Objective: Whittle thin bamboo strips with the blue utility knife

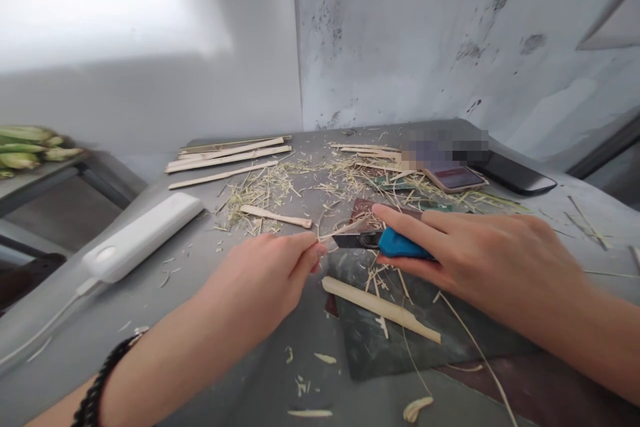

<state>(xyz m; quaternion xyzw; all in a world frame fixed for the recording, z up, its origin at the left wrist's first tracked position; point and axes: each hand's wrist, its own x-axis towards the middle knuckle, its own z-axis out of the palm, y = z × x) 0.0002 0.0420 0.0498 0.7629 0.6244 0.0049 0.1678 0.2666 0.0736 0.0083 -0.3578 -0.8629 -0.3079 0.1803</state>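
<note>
Near the middle of the table, my left hand (265, 277) pinches the end of a thin pale strip (344, 229) between thumb and fingertips. My right hand (480, 253) grips a box cutter (405, 244) with a blue handle. Its dark blade points left and lies along the strip, close to my left fingertips. Below the blade, a thicker piece of split bamboo or cane (380, 308) rests on a dark green sheet (363, 353). A shorter pale stick (275, 215) lies just beyond my left hand. Shavings partly cover a reddish-brown sheet under the blade.
Fine shavings (265, 190) are scattered over the grey table (240, 380). Several long strips (230, 158) lie at the back left. A white power-strip-like device (143, 237) with a cable is at left, and a phone (457, 177) and a black flat object (517, 172) at back right.
</note>
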